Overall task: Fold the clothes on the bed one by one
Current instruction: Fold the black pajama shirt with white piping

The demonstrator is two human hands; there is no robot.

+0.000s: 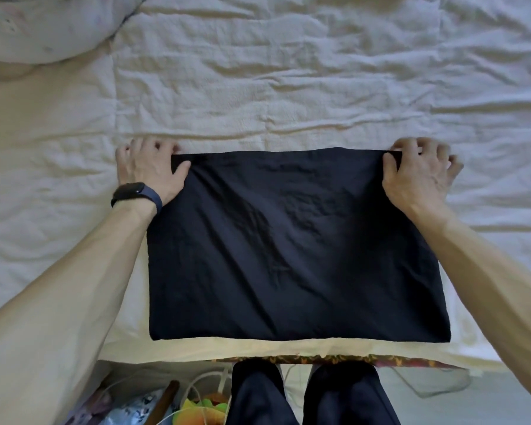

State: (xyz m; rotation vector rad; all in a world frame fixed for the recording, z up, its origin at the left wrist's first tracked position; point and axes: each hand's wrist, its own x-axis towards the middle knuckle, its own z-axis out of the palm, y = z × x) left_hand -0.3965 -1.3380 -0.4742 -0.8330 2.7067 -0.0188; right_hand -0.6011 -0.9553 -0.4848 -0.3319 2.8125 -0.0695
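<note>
A black garment [292, 243] lies flat as a broad rectangle on the near part of the bed [288, 87], its near edge close to the mattress edge. My left hand [149, 170], with a dark band on the wrist, pinches the garment's far left corner. My right hand [417, 170] pinches the far right corner. Both hands rest low on the bed with the far edge stretched straight between them.
A pale pillow [43, 26] lies at the far left corner. The wrinkled cream quilt spreads beyond the garment. On the floor below the bed edge are cables and colourful items [196, 406] at the left, and my legs in dark trousers [307, 397].
</note>
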